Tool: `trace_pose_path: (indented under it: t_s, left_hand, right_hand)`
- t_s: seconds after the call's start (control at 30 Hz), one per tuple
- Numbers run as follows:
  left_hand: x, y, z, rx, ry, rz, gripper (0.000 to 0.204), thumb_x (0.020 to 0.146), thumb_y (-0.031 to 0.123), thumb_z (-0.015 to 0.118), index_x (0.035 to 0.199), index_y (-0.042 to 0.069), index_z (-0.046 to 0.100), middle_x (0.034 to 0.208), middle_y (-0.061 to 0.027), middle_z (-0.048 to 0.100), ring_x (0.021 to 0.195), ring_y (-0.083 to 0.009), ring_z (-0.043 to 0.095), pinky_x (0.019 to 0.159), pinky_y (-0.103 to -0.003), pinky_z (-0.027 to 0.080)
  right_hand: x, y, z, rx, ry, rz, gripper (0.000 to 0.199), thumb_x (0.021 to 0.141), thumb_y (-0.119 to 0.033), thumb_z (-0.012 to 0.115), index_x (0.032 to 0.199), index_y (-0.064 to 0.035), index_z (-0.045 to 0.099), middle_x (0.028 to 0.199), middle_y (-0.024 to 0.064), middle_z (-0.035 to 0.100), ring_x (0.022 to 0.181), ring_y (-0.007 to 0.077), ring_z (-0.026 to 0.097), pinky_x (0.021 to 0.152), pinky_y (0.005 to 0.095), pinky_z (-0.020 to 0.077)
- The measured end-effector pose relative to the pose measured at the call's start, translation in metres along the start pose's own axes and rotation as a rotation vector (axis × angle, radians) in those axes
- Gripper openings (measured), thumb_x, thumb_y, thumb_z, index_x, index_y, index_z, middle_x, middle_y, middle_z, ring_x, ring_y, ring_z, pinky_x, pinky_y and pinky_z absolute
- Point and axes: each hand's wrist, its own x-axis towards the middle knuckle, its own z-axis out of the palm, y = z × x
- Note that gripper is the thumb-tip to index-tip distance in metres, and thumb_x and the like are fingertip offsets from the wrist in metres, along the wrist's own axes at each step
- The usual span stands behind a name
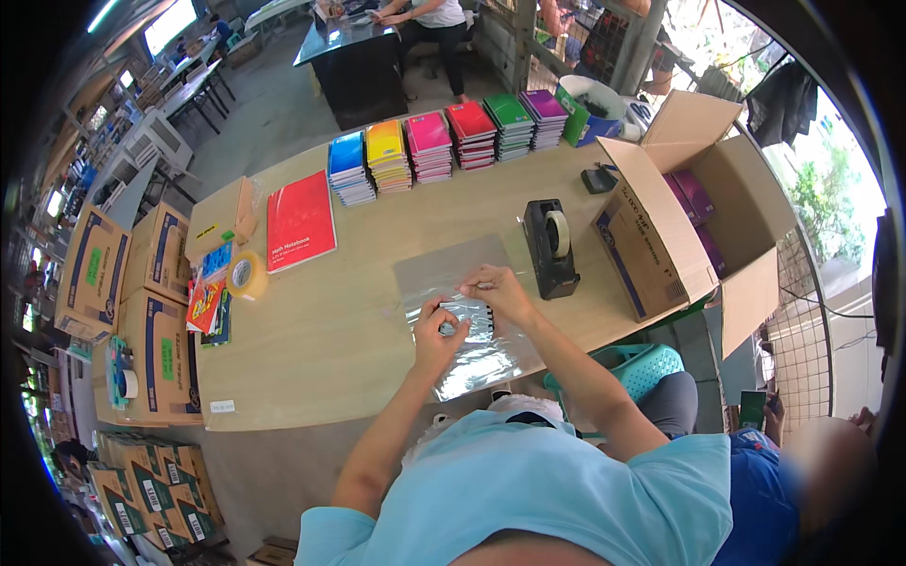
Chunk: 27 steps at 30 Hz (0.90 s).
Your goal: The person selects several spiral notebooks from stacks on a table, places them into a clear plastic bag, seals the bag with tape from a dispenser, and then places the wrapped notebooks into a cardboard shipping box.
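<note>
Early days by the look of it: both hands, left hand [440,332] and right hand [497,288], have fingers pinched on the clear plastic sleeve [464,316] lying mid-worktop [311,340] (notebook stacks [444,143] untouched, cardboard box [694,212] barely filled)

The person wore a light blue short-sleeved shirt [557,491], its plain fabric filling the frame from five to seven o'clock. The sleeves ended above the elbows, leaving both forearms bare. The left hand [436,335] and the right hand [497,288], near the centre, carried no gloves, rings or watch that could be seen.
</note>
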Motion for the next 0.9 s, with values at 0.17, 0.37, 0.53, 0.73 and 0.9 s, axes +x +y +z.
trace_pose_path:
  t_s: [0.17, 0.37, 0.53, 0.73, 0.9]
  left_hand:
    - [-0.002, -0.006, 0.008, -0.354, 0.064, -0.186, 0.044, 0.074, 0.01, 0.08, 0.106, 0.004, 0.049, 0.103, -0.0111, 0.058, 0.094, -0.0221, 0.059, 0.079, -0.036, 0.048]
    - [0.028, -0.043, -0.025, -0.268, 0.378, -0.367, 0.059, 0.076, 0.01, 0.079, 0.121, 0.006, 0.041, 0.093, -0.0063, 0.052, 0.084, -0.0151, 0.051, 0.078, -0.032, 0.043]
    - [0.027, -0.02, 0.003, -0.153, 0.279, -0.15, 0.07, 0.077, 0.007, 0.079, 0.133, 0.006, 0.037, 0.091, -0.0049, 0.051, 0.083, -0.0126, 0.052, 0.076, -0.028, 0.044]
    - [0.02, -0.011, 0.014, -0.393, 0.162, -0.252, 0.074, 0.076, -0.001, 0.075, 0.135, 0.006, 0.031, 0.091, -0.0043, 0.053, 0.086, -0.0122, 0.054, 0.08, -0.027, 0.044]
    - [0.018, -0.017, 0.023, -0.443, 0.162, -0.203, 0.073, 0.078, -0.002, 0.073, 0.137, 0.007, 0.03, 0.092, -0.0027, 0.052, 0.086, -0.0112, 0.055, 0.076, -0.026, 0.046]
  right_hand:
    - [-0.011, 0.007, 0.009, 0.139, 0.04, 0.03, 0.008, 0.083, -0.007, 0.075, 0.089, -0.0019, 0.076, 0.09, 0.0036, 0.064, 0.082, 0.0131, 0.059, 0.072, 0.0296, 0.0474]
    - [-0.026, -0.037, -0.027, 0.011, 0.031, -0.383, 0.005, 0.085, -0.007, 0.071, 0.083, -0.0029, 0.072, 0.087, 0.0057, 0.068, 0.088, 0.0163, 0.062, 0.087, 0.0339, 0.0471]
    - [-0.002, -0.012, -0.022, 0.002, 0.167, -0.098, 0.056, 0.076, -0.01, 0.078, 0.129, -0.0086, 0.058, 0.132, 0.0145, 0.055, 0.125, 0.0249, 0.049, 0.108, 0.0415, 0.0354]
    - [0.001, 0.028, 0.003, 0.294, -0.184, 0.142, 0.085, 0.071, -0.003, 0.073, 0.147, -0.0057, 0.036, 0.128, 0.0129, 0.052, 0.125, 0.0225, 0.047, 0.104, 0.036, 0.0389]
    - [-0.013, 0.031, 0.009, 0.619, -0.028, 0.145, 0.074, 0.074, 0.001, 0.07, 0.142, -0.0016, 0.041, 0.122, 0.0098, 0.056, 0.112, 0.0164, 0.055, 0.097, 0.0307, 0.0433]
